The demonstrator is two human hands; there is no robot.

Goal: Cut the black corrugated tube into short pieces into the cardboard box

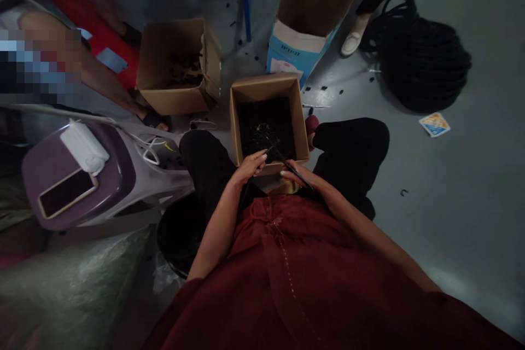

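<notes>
Grip: narrow, both sides. L hand [248, 168] is closed on a black cable piece [287, 164]; R hand [297, 176] pinches a black length further along, thumb & fingers close together. Cannot tell if this is one piece or two.

Location: cable piece sits just above the near wall of a cardboard box [241, 120], its upper end over the box opening, its lower end toward the person's lap. Box stands directly in front of the person's knees, flaps open, filled w/ dark bits [264, 128]; individual items too dim to make out.

Step in hand: cable piece held in both hands over the box, hands close together, wrists resting near the red top [283, 262].

Surroundings: 2nd box [172, 95] at upper L, also holding dark bits. Black cable coil [422, 63] on floor at R, beside a co-worker's white shoe [353, 38]. Blue & white carton [297, 54] stands behind the front box. Small black scraps [324, 88] lie on grey floor [451, 186]. Co-worker's sandaled foot [155, 121] rests near 2nd box. Phone [68, 192] lies on a purple plastic housing [110, 175] at L.
</notes>
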